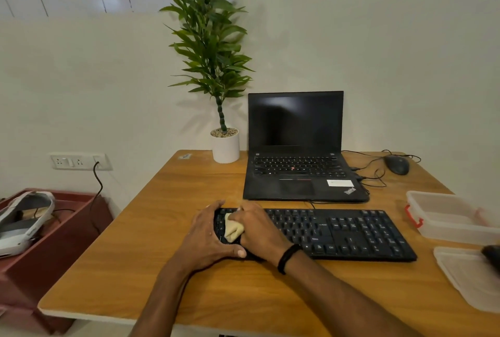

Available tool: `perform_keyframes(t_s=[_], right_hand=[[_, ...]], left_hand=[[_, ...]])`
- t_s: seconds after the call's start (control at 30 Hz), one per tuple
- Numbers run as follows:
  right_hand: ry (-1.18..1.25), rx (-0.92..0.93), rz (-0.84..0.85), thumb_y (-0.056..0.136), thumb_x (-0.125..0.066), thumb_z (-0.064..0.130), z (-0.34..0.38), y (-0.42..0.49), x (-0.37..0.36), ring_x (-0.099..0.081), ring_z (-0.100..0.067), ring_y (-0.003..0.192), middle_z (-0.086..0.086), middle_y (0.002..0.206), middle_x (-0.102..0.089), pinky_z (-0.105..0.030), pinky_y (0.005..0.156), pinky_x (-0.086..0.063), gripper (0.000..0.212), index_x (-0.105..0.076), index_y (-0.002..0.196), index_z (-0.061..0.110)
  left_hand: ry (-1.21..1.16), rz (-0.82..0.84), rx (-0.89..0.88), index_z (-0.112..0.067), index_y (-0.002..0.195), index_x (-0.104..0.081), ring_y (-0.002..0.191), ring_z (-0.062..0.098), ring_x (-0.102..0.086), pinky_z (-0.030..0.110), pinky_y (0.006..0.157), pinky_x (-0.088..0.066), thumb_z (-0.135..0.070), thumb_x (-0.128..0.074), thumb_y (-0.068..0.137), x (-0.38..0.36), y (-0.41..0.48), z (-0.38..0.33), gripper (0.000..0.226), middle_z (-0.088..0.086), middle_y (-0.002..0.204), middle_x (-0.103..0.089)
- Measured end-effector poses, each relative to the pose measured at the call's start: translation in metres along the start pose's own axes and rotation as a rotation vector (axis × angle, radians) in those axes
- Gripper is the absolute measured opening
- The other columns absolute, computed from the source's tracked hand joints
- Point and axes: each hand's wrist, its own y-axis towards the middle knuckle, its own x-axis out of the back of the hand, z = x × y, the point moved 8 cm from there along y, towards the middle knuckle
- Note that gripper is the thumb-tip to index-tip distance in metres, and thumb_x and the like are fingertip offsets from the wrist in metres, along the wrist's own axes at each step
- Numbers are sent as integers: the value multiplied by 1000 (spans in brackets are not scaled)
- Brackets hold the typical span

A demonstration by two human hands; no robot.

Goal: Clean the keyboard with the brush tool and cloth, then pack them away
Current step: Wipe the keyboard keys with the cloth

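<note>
Right grip (258, 231) curls round the folded yellow cloth (233, 228), pressing it on the left-end keys of the black keyboard (338, 231); left grip (208, 234) clasps that end. Keyboard lies on the counter (162, 269), just before the open laptop (297, 169).

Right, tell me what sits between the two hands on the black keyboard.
A folded pale yellow cloth, held by the right hand against the black plastic keyboard, whose left end the left hand grips. The head view shows it.
</note>
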Motion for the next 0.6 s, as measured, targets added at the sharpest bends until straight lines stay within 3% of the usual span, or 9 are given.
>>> perform_keyframes(t_s=[0.13,0.33,0.43,0.6], right_hand=[[-70,-144,-5,88,-67,8,-26,-12,13,-47,-22,103,-7,105,-54,-26,77,-37,25,-71,111,18],[-210,-429,-27,89,-71,21,-84,-41,51,-54,-21,109,-5,109,-62,-33,94,-50,21,-71,109,23],[-226,-460,23,89,-70,19,-89,-43,61,-59,-19,105,-2,104,-69,-33,93,-50,17,-72,106,21],[-107,-393,-4,86,-70,12,-50,-20,35,-58,-18,103,-3,108,-64,-30,88,-52,17,-71,103,15]], left_hand=[[-3,-4,26,-36,159,-18,143,13,-28,42,119,-33,-90,-81,34,-4,-4,3,149,-7,155,-31],[-10,13,51,-34,159,-17,142,17,-30,49,119,-35,-91,-80,34,-5,0,3,152,-3,156,-29],[3,22,48,-35,160,-16,142,17,-29,48,119,-35,-91,-79,34,-5,0,2,151,-3,157,-27],[10,15,39,-38,159,-17,139,12,-30,43,118,-35,-91,-79,34,-1,0,2,150,-5,154,-29]])
